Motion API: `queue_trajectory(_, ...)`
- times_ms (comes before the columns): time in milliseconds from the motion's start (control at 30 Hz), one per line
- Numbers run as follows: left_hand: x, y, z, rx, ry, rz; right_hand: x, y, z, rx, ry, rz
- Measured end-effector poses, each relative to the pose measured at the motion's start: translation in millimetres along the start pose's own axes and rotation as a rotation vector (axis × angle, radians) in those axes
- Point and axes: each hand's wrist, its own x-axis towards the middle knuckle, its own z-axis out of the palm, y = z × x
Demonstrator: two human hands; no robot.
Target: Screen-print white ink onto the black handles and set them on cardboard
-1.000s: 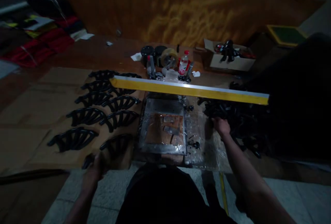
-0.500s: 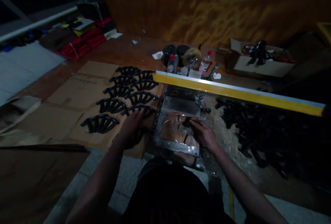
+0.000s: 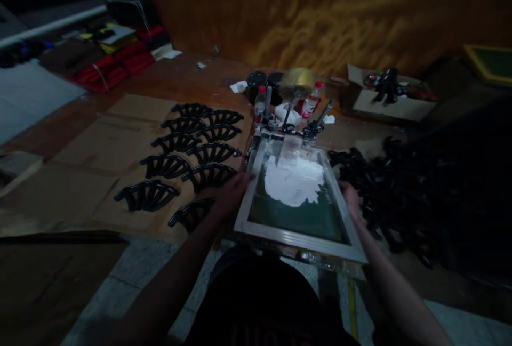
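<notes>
A screen printing frame with a metal border and green mesh lies lowered in front of me, slightly tilted. White ink is spread over the mesh's upper middle, and a squeegee rests at its far end. At the frame's left side my left hand is closed at the edge. My right hand is closed on the right side, its fingertips partly hidden by the frame. Black curved, ribbed plastic parts stand in rows on cardboard at the left, the nearest beside my left forearm.
A heap of black parts lies at the right. Behind the frame are hinge clamps, red-capped bottles, a tape roll and black jars. A cardboard box stands back right; folded red cloth lies back left.
The printing frame has swung down from its raised position over the base. My left hand has moved from the black parts to its left side, my right hand from the base to its right side.
</notes>
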Motion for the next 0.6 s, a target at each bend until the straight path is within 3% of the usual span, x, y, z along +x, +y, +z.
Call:
queue_trajectory(67, -7.9, -35.4, 8.2, 0.011, -0.048, -0.095, 21.7, -1.6, -8.1, -0.042, 0.133, 0.021)
queue_trajectory(167, -7.1, -70.8, 20.8, 0.045, -0.111, -0.187, 51.8, -44.7, 2.2, -0.151, 0.177, -0.156)
queue_trajectory(233, -3.1, -81.4, 24.8, 0.103, -0.116, -0.176, 61.7, -83.4, 16.5, -0.249, 0.014, -0.265)
queue_trajectory(333, -0.1, -86.2, 25.0, 0.206, -0.122, -0.166, 50.7, -120.1, 33.3, -0.356, -0.309, -0.244)
queue_trajectory(400, -0.9, -87.4, 24.5, 0.237, -0.132, -0.182, 28.4, -122.6, 36.0, -0.38, -0.444, -0.269)
queue_trajectory(500, -2.6, -89.6, 25.6, 0.218, -0.118, -0.191, -4.7, -108.3, 27.9, -0.323, -0.558, -0.478)
queue_trajectory(600, -2.4, -90.9, 27.6, 0.173, -0.102, -0.18, -13.4, -98.4, 18.5, -0.223, -0.644, -0.619)
